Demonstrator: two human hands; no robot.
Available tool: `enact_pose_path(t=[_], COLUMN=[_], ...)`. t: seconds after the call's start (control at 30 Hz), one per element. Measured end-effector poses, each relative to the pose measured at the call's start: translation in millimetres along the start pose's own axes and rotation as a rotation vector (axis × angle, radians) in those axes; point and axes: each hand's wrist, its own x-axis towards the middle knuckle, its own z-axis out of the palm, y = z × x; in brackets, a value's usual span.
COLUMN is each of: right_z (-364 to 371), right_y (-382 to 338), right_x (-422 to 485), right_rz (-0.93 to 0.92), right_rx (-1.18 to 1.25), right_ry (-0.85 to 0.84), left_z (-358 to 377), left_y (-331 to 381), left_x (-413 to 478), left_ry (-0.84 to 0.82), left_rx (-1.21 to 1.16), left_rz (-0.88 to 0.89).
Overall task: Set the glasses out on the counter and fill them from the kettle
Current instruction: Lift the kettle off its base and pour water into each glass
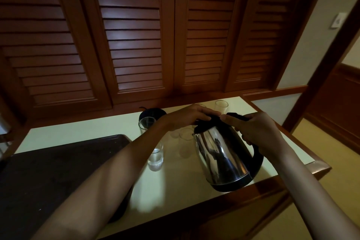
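Tray: (58,163) a dark, flat, matte rectangle with a raised rim lies on the left of the pale surface (175,187), partly under my left forearm.
Surface: smooth, light-coloured top with a polished wooden edge along the near and right sides.
Kettle: (224,158) a rounded, tapering body of mirror-bright steel with a black plastic base band, black lid and black looped handle. It is tilted, and I cannot tell whether its base touches the surface.
Right hand: (259,134) wrapped tightly around the kettle's black handle, thumb lying along the top.
Left hand: (191,116) palm down on the kettle's black lid, fingers curved over it, pressing rather than gripping.
Near glass: (155,159) a clear, straight-sided tumbler standing upright just left of the kettle; it appears to hold some water.
Middle glass: (146,122) clear and cylindrical, upright, beyond my left wrist and just in front of the kettle base.
Kettle base: (153,113) a round black disc, flat on the surface near the back wall.
Far glass: (221,105) a clear tumbler upright at the back right, beyond both hands.
Shutters: (134,31) glossy reddish-brown wooden louvred doors rise behind the surface.
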Motion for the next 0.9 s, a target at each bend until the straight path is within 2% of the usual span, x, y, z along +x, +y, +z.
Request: enact_pose_path(t=[0.4,0.9], right_z=[-1.5,-2.3], right_y=[3.4,3.9], right_x=[0.6,3.4], right_rz=[-0.074,-0.07], right_rx=[0.006,-0.024], right_ry=[0.011,0.021], left_z=[1.5,2.1], left_y=[3.0,4.7], left_x=[-0.6,0.1], left_ry=[-0.002,0.002], left_rx=[0.004,-0.005], left_rz=[0.002,-0.006])
